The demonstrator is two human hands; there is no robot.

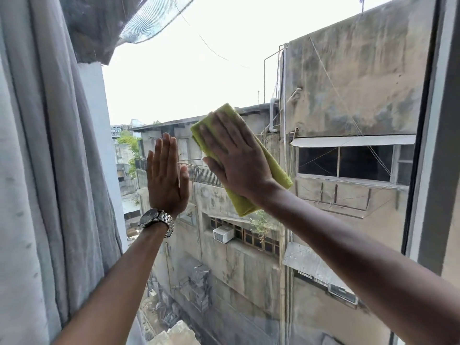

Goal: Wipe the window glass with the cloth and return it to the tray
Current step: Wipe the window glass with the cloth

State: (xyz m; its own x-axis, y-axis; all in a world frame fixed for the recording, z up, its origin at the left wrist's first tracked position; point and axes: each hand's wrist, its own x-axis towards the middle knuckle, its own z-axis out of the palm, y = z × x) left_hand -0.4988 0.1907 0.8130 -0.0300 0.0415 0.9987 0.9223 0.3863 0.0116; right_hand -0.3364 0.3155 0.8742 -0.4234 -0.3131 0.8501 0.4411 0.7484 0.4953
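The window glass (pixel 323 245) fills most of the view, with grey buildings behind it. My right hand (pixel 236 158) lies flat against the pane at its middle, pressing a folded yellow-green cloth (pixel 278 170) onto the glass. The cloth sticks out above my fingertips and below my wrist. My left hand (pixel 165 175) is flat on the glass just left of it, fingers together and pointing up, holding nothing. A metal watch (pixel 156 220) sits on the left wrist. No tray is in view.
A grey curtain (pixel 44 183) hangs along the left side, its folds reaching close to my left forearm. The grey window frame (pixel 433 145) runs down the right edge. A patch of netting (pixel 154 18) hangs outside at the top left.
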